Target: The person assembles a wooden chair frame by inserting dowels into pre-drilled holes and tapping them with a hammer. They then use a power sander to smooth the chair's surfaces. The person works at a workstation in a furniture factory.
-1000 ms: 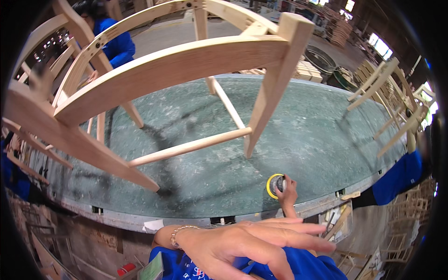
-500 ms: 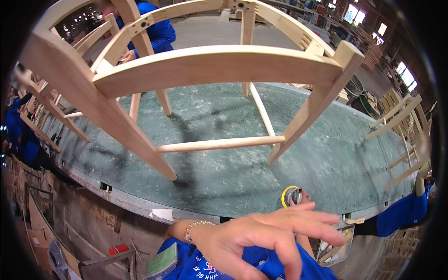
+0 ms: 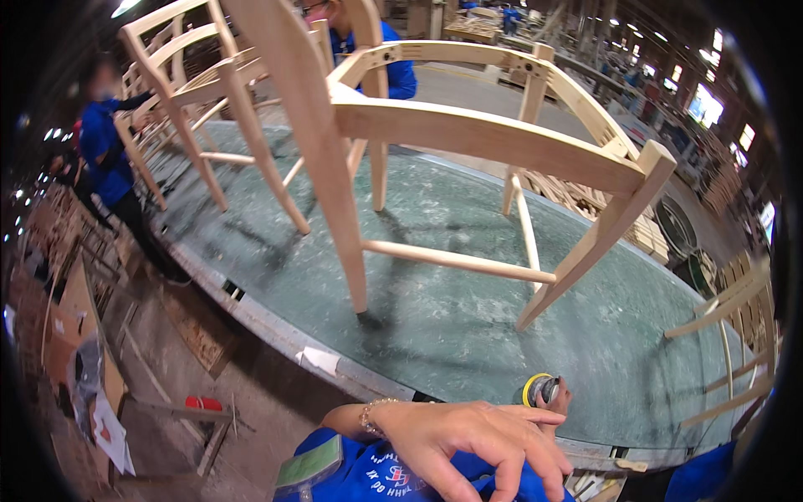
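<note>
A dusty green counter (image 3: 468, 335) fills a workshop, carrying a bare wooden chair frame (image 3: 468, 159). Near its front leg, the right hand (image 3: 554, 397) grips a yellow-rimmed sander (image 3: 537, 389). The left hand (image 3: 468, 439) hovers open below, fingers spread.

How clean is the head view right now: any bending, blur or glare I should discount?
Head view: the fisheye bends the green table edge and wooden chair frame rails toward the rim; black corners; a person in blue at far left is blurred; windows at upper right glare; the left hand is sharp.
</note>
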A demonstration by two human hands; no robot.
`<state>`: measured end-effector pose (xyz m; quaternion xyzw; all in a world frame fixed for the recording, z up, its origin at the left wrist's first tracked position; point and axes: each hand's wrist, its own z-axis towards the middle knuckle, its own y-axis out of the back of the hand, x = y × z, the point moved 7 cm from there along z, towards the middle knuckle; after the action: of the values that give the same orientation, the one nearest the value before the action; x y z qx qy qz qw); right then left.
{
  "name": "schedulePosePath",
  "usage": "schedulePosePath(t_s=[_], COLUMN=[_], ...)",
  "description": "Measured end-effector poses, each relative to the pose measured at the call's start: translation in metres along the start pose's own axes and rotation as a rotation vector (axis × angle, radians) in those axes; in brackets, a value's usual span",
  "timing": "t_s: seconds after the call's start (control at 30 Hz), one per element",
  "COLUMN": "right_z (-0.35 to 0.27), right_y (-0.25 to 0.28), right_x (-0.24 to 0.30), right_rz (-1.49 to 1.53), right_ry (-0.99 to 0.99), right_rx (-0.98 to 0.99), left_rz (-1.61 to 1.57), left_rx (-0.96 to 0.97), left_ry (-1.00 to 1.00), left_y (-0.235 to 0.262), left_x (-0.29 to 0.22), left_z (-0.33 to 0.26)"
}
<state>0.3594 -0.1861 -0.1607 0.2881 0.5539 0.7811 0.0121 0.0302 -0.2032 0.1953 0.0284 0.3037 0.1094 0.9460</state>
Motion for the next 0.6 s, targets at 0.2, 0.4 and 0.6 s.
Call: schedulePosePath(t_s=[0.2,0.4,0.6], right_z=[-0.001,-0.007,-0.007], right_y=[-0.003,0.000,0.001], right_x=[-0.010,-0.007,-0.007], right_rz=[-0.054,-0.030,-0.045], right_ry=[-0.036,0.059,0.096], right_rx=[0.090,0.062,0.036], left_rz=[0.000,-0.023,0.077], left_rx=[-0.520,-1.068,-1.269], left_ry=[0.580,0.748,0.758], left_y=[-0.015,-0.050,-0.070], left_x=[0.022,0.033,0.018], left_z=[-0.050,-0.138,-0.183])
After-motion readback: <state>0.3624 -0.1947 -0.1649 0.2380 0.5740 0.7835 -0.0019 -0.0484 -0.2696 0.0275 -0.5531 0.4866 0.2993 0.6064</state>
